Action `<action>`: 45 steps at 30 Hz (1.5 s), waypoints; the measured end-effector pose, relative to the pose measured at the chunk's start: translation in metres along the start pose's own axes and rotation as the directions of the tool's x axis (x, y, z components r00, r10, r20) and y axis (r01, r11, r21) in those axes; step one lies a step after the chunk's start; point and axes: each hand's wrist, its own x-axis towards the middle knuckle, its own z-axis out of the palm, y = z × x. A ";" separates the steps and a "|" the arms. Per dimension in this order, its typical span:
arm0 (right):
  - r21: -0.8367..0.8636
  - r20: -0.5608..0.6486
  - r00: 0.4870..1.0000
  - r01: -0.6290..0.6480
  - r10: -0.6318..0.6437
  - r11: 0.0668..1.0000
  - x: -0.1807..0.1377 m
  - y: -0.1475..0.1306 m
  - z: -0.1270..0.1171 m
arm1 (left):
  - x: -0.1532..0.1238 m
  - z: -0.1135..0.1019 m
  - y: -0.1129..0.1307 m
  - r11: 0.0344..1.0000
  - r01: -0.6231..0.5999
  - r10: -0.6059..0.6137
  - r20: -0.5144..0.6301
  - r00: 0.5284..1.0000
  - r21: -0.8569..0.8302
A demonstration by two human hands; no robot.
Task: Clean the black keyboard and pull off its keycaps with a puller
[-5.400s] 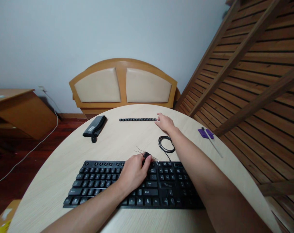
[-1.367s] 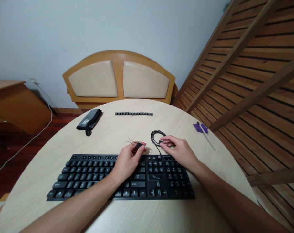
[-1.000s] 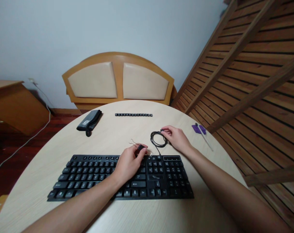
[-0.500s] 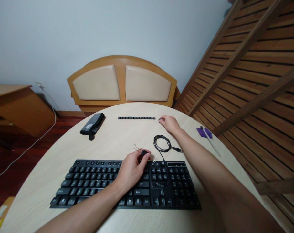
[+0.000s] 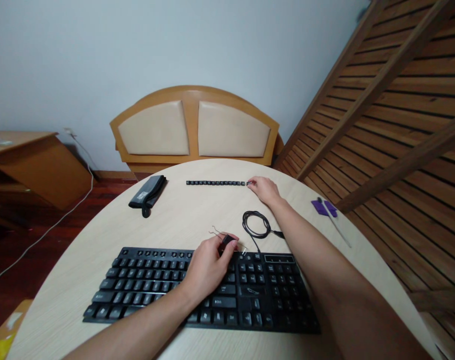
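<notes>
My left hand [image 5: 208,265] rests over the upper part of the black keyboard [image 5: 220,302], its fingers closed on a keycap puller [image 5: 228,239] with a dark grip and thin wire prongs at both ends. At the far side of the table, my right hand [image 5: 264,190] pinches a small black keycap [image 5: 249,183] at the right end of a straight row of keycaps [image 5: 215,183]. Several switches along the keyboard's top row stand bare of caps. The keyboard's coiled cable [image 5: 256,225] lies just below my right forearm.
A folded grey cloth pouch [image 5: 148,192] lies at the table's left. On the right, a slim brush [image 5: 338,224] rests partly over a purple cloth [image 5: 319,208]. The round table [image 5: 167,220] stands before a padded headboard [image 5: 190,125], with a slatted wooden screen [image 5: 385,125] at right.
The view has turned slightly left, so everything sits farther right. My right hand has moved the keycap a little closer to the row's end. My left hand keeps its grip on the puller.
</notes>
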 end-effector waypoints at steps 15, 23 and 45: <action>0.055 0.007 0.999 0.036 -0.037 0.998 -0.004 -0.001 -0.002 | 0.000 0.000 -0.001 1.000 -0.025 0.025 -0.011 1.000 0.008; 0.085 -0.012 0.995 0.097 -0.096 0.992 -0.066 -0.017 -0.038 | 0.004 0.001 -0.008 0.999 -0.031 0.031 -0.007 0.999 0.011; 0.517 0.097 0.903 0.314 -0.419 0.796 -0.204 -0.039 -0.060 | 0.000 -0.004 0.001 0.977 -0.118 0.122 -0.010 0.992 0.179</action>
